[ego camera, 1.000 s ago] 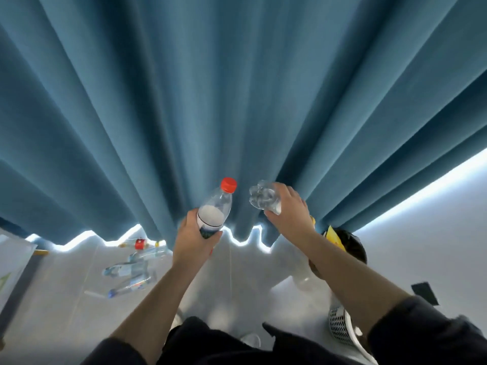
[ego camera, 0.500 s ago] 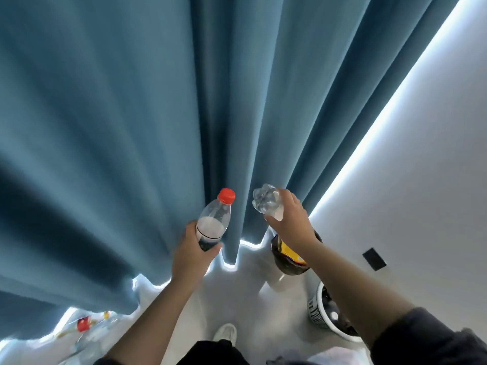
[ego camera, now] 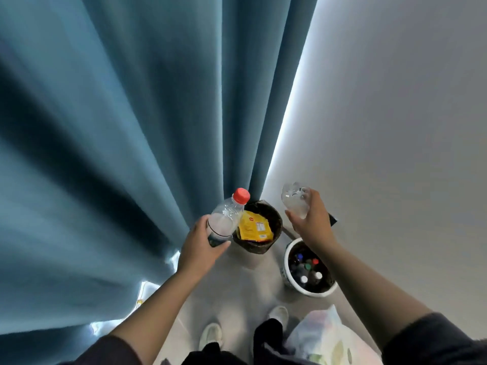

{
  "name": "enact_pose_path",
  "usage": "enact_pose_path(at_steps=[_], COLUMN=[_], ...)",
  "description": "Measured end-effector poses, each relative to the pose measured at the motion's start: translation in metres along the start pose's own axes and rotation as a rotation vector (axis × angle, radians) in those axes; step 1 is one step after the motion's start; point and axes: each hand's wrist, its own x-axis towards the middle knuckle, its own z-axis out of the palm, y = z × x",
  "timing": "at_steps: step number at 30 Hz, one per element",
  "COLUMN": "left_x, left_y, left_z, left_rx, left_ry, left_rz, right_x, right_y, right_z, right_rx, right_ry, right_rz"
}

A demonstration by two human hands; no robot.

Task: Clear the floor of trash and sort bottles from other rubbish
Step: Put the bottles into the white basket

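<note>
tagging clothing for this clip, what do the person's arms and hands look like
The left hand and right hand are bare: no gloves, rings or watch visible. Forearms are uncovered; the dark left sleeve and right sleeve end near the elbows.

A pleated blue curtain [ego camera: 110,133] hangs beside a grey wall [ego camera: 395,106], light glowing between.

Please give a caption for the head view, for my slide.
Left hand holds a red-capped bottle, right hand a clear bottle, above a dark bin and a white bin of bottles.

plastic bag [ego camera: 326,335] cut off below, contents of white bin [ego camera: 316,294] blurred
</note>
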Motion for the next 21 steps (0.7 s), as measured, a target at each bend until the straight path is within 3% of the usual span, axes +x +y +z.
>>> enact_pose_path(at_steps=[10, 17, 21], left_x=[0.049, 0.097, 0.121], left_y=[0.049, 0.011, -0.042], left_z=[0.171, 0.301, 0.375], left_rx=[0.044, 0.029, 0.059], left_ry=[-0.256, -0.357, -0.424], left_rz=[-0.084, -0.262, -0.273], right_x=[0.068, 0.095, 0.097], right_y=[0.166, 0.308, 0.397], right_z=[-0.065, -0.019, 0.029], right_rx=[0.158, 0.203, 0.231], right_ry=[0.105, 0.125, 0.143], right_rz=[0.378, 0.684, 0.799])
